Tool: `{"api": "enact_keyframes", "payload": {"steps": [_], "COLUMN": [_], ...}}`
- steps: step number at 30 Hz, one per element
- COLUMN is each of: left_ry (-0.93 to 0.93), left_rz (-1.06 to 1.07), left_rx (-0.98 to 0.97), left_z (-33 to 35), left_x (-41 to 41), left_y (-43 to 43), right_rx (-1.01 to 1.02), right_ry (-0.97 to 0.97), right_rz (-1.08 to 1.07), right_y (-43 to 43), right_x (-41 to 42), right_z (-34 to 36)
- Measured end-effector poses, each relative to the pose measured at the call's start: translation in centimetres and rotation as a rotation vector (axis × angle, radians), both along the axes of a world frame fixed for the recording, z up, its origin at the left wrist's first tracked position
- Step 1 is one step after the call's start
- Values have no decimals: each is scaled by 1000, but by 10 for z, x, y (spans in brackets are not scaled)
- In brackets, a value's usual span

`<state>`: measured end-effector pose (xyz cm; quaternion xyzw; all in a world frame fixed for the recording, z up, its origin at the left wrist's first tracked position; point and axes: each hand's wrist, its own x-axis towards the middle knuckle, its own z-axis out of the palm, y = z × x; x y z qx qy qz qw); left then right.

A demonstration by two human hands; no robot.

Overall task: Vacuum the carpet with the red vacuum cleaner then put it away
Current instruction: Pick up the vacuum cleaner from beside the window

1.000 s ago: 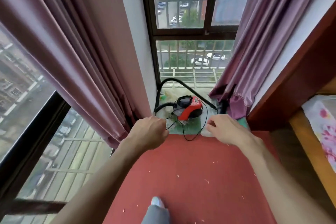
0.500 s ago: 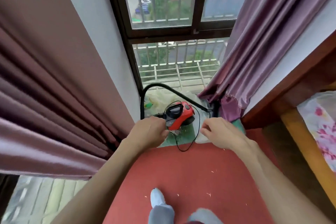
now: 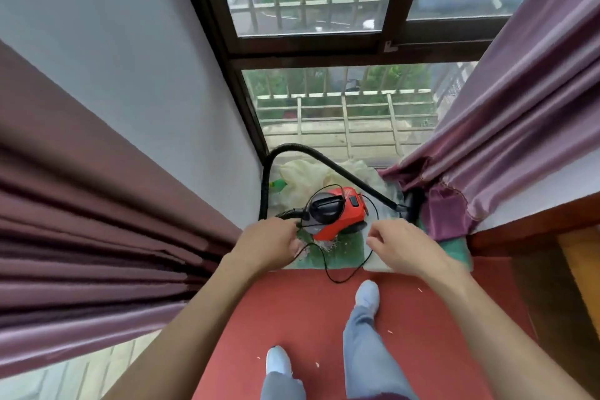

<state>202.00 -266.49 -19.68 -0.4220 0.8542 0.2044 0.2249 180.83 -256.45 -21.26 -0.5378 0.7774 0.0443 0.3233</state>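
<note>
- Red canister vacuum cleaner (image 3: 337, 213) with a black top stood on a green mat (image 3: 349, 247) in the window corner, just beyond the far edge of the red carpet (image 3: 292, 318).
- Dark mauve curtain (image 3: 81, 253) hung in heavy folds at the far left.
- Black ribbed hose (image 3: 268, 172) rose from the vacuum's left end, arched against the window and came down to the right.
- Left hand (image 3: 269, 245) hovered in front of the hose joint with its fingers curled under; whether they held anything could not be told.
- Thin black cord (image 3: 339, 280) looped from the vacuum onto the carpet between the hands.
- Right hand (image 3: 402, 248) hovered right of the vacuum, fingers loosely curled, thumb and forefinger apart.
- Shiny purple curtain (image 3: 503, 140) bunched at floor level on the right, beside the hose's far end.
</note>
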Motion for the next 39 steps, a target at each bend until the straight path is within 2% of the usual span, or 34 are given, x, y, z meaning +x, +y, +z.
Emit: {"api": "enact_keyframes", "payload": {"steps": [6, 13, 18, 27, 34, 39], "left_ry": [38, 83, 61, 139, 150, 202], "left_rz": [220, 397, 434, 477, 597, 655], "left_rx": [44, 129, 186, 233, 281, 302], "left_z": [-43, -118, -205, -373, -485, -542], "left_x": [-49, -50, -30, 0, 27, 23], "left_y": [-43, -70, -88, -135, -126, -115], "right_rx": [51, 56, 83, -45, 10, 9], "right_ry": [-24, -57, -17, 6, 147, 284], "right_rz": [159, 277, 349, 352, 590, 730], "right_y": [-75, -132, -145, -189, -208, -217], "right_x": [-44, -44, -14, 47, 77, 78], "right_z": [-48, -123, -213, -406, -525, -590]}}
